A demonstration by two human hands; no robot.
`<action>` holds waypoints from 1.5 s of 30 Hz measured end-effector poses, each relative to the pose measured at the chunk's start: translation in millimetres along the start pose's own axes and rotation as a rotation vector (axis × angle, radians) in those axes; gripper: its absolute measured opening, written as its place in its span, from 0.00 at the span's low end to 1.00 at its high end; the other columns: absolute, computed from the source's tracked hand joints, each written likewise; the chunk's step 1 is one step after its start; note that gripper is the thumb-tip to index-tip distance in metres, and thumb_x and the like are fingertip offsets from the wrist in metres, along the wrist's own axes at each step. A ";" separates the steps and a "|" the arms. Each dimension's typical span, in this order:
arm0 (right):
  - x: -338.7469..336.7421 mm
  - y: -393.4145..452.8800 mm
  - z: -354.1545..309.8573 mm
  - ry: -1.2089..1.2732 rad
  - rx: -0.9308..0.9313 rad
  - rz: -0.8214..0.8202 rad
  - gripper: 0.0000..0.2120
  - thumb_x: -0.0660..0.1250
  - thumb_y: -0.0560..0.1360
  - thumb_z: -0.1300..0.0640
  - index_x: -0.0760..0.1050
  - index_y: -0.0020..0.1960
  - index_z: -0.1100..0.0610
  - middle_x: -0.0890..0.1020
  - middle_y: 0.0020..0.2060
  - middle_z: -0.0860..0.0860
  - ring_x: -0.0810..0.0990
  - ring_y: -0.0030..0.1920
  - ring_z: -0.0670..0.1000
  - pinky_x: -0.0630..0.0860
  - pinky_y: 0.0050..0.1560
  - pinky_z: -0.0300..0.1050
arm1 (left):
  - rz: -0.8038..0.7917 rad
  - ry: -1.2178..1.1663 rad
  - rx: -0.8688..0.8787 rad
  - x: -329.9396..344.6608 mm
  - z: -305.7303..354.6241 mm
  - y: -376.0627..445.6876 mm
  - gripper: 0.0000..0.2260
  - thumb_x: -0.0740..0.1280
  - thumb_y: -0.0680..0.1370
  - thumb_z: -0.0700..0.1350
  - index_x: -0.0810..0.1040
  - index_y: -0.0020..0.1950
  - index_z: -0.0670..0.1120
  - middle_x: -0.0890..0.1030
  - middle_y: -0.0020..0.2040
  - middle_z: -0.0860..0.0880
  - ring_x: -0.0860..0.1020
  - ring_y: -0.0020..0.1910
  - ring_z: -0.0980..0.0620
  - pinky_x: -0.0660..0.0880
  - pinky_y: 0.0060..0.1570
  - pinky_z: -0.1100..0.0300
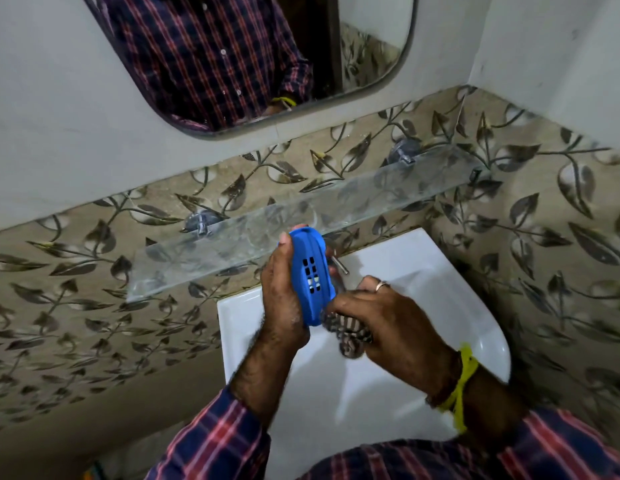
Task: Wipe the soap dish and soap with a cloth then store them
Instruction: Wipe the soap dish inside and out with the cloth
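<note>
A blue plastic soap dish (310, 275) with drain slots is held on edge above the white sink, its underside facing me. My left hand (284, 299) grips it along its left side, thumb at the top. My right hand (388, 320) holds a bunched dark striped cloth (350, 336) against the lower right edge of the dish. No soap is visible.
A white sink (440, 306) lies below my hands, with a metal tap (339, 265) partly hidden behind the dish. A clear glass shelf (232, 244) runs along the leaf-patterned tile wall. A mirror (249, 64) hangs above it.
</note>
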State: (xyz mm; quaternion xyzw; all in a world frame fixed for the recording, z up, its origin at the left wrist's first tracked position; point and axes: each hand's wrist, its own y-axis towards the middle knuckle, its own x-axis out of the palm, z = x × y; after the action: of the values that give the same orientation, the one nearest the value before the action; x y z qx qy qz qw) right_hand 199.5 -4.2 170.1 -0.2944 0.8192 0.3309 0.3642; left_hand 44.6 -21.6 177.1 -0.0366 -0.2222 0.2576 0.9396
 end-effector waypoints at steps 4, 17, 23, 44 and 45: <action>3.9 -1.1 2.1 0.053 0.017 0.009 0.24 0.65 0.61 0.70 0.78 0.51 0.47 0.82 0.43 0.41 0.71 0.48 0.44 0.68 0.36 0.36 | 0.003 0.013 -0.030 2.2 -1.8 -3.4 0.31 0.65 0.74 0.65 0.79 0.62 0.41 0.81 0.47 0.38 0.81 0.39 0.43 0.78 0.38 0.54; 17.8 -2.2 24.2 0.246 0.245 0.175 0.14 0.70 0.69 0.67 0.79 0.48 0.49 0.83 0.39 0.44 0.80 0.43 0.51 0.78 0.41 0.50 | 0.019 0.507 0.206 2.5 -19.7 -20.1 0.30 0.74 0.66 0.65 0.73 0.64 0.57 0.81 0.52 0.62 0.80 0.52 0.58 0.81 0.53 0.52; 25.1 -1.2 31.6 1.055 0.609 0.432 0.06 0.72 0.74 0.69 0.82 0.49 0.62 0.87 0.44 0.60 0.85 0.45 0.58 0.82 0.52 0.63 | -0.022 0.809 0.280 -24.3 -35.8 -25.7 0.44 0.76 0.55 0.71 0.71 0.68 0.57 0.76 0.63 0.58 0.74 0.65 0.56 0.73 0.66 0.54; 46.2 1.8 43.3 0.694 0.509 0.375 0.06 0.76 0.71 0.65 0.83 0.45 0.58 0.87 0.38 0.51 0.85 0.40 0.50 0.82 0.47 0.50 | 0.266 0.542 -0.032 -54.8 -42.9 -39.8 0.19 0.78 0.71 0.37 0.79 0.59 0.50 0.81 0.47 0.39 0.81 0.34 0.48 0.80 0.32 0.58; 46.6 -0.2 45.8 0.704 0.531 0.398 0.06 0.77 0.71 0.65 0.83 0.45 0.57 0.87 0.39 0.50 0.85 0.41 0.51 0.83 0.48 0.51 | 0.310 0.494 -0.053 -57.1 -42.7 -41.4 0.18 0.77 0.72 0.36 0.79 0.58 0.49 0.81 0.47 0.37 0.81 0.32 0.50 0.79 0.31 0.59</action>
State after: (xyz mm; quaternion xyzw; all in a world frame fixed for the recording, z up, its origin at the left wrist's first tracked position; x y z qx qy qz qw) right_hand 191.9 19.0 109.5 -0.1231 0.9893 0.0537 0.0571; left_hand 38.6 -84.0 123.5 -0.1563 0.0151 0.3755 0.9134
